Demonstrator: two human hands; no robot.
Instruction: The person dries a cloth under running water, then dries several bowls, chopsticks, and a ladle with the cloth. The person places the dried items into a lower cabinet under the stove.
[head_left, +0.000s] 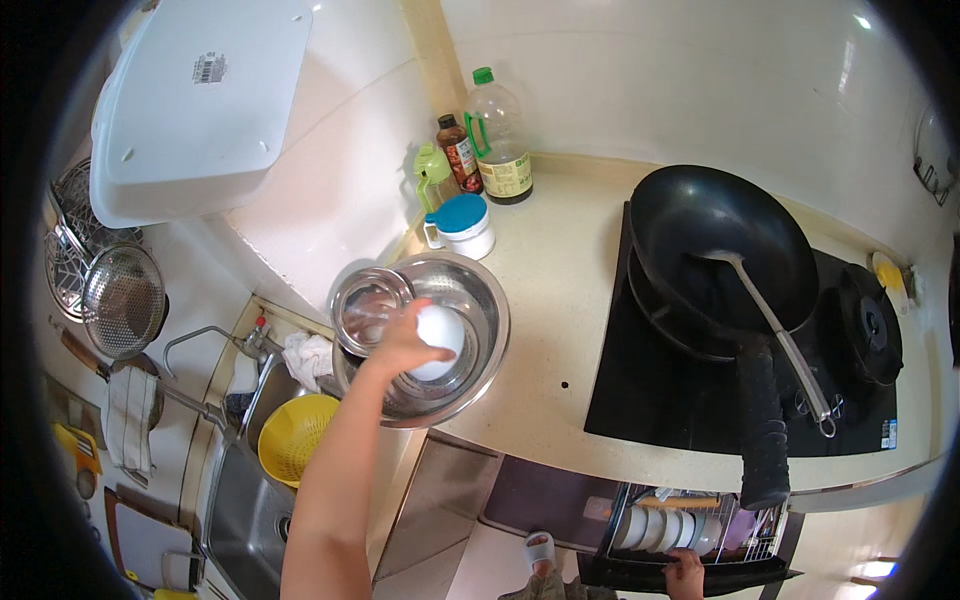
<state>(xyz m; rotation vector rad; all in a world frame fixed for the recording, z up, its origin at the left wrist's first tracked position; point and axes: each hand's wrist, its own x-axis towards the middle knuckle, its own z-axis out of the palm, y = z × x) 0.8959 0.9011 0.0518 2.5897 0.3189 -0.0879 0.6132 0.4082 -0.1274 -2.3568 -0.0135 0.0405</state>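
My left hand (401, 341) grips a white, rounded bowl (441, 337) by its sides. The bowl is over a wide stainless steel basin (491, 375) with a perforated inner surface; whether it touches the basin cannot be told. A smaller steel bowl (367, 307) leans at the basin's left side, partly behind my fingers. Low at the right, my right hand (684, 574) has its fingers hooked over the black front edge of a pulled-out drawer (622, 571). Just beyond those fingers, several white bowls (660, 529) stand on edge in the drawer's wire rack.
On a black cooktop (611, 390) rests a black wok (720, 217) with a metal spatula (780, 337) in it; its handle juts past the counter edge. A blue-lidded jar (469, 236) and bottles (499, 142) stand behind the basin. A yellow colander (292, 439) sits by the sink (240, 517).
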